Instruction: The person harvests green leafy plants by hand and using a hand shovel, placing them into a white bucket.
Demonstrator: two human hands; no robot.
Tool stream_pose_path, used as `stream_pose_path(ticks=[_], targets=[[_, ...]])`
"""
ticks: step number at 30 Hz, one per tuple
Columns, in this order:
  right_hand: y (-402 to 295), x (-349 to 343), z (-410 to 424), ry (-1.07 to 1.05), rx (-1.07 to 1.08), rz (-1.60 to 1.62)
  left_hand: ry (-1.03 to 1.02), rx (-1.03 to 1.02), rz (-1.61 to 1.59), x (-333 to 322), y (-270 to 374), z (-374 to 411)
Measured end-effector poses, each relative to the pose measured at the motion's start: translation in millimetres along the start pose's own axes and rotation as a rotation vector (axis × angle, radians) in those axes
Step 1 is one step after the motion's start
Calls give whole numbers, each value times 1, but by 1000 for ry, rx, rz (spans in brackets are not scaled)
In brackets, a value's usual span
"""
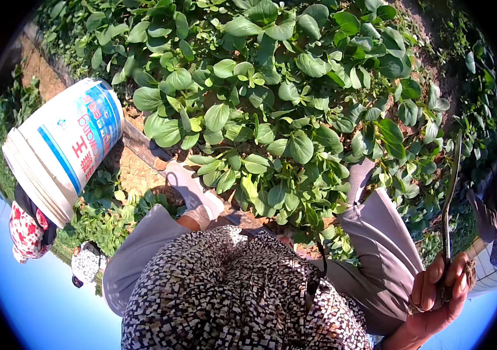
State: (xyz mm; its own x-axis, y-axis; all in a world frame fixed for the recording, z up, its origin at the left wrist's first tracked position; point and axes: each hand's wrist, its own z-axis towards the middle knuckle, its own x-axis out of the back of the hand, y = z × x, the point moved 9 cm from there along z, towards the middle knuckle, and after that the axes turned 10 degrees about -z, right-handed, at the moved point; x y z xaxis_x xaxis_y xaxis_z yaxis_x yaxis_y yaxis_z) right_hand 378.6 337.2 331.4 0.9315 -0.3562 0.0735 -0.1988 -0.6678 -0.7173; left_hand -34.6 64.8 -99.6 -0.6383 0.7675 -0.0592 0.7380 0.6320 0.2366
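At the right, my right hand (440, 284) is raised beside my bent knee, its fingers closed around the dark handle of a sickle (449, 201). The sickle's narrow, slightly curved blade is seen nearly edge-on and points away from me over the leaves. My left hand is out of view. Between my spread legs and beyond them grows a dense bed of leafy green vegetables (252, 109), with broad rounded leaves. The nearest plants reach my shoes; the left shoe (196, 188) is light-coloured and partly in shadow.
A white plastic bucket (56, 144) with a blue and red printed label stands left of the bed. A dark strip (145, 146) crosses bare soil (137, 173) beside it. Two people, one in a red-and-white top (27, 232), another in a patterned top (85, 262), are behind the bucket.
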Motion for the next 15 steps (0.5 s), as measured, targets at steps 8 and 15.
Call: stream_pose_path(ticks=[8,15], targets=[[-43,-11,-6,-36,93,266,-127,-50,119,-5,48,-14],[-93,-32,-42,-274,303,317,-601,-263,215,-105,108,-46]])
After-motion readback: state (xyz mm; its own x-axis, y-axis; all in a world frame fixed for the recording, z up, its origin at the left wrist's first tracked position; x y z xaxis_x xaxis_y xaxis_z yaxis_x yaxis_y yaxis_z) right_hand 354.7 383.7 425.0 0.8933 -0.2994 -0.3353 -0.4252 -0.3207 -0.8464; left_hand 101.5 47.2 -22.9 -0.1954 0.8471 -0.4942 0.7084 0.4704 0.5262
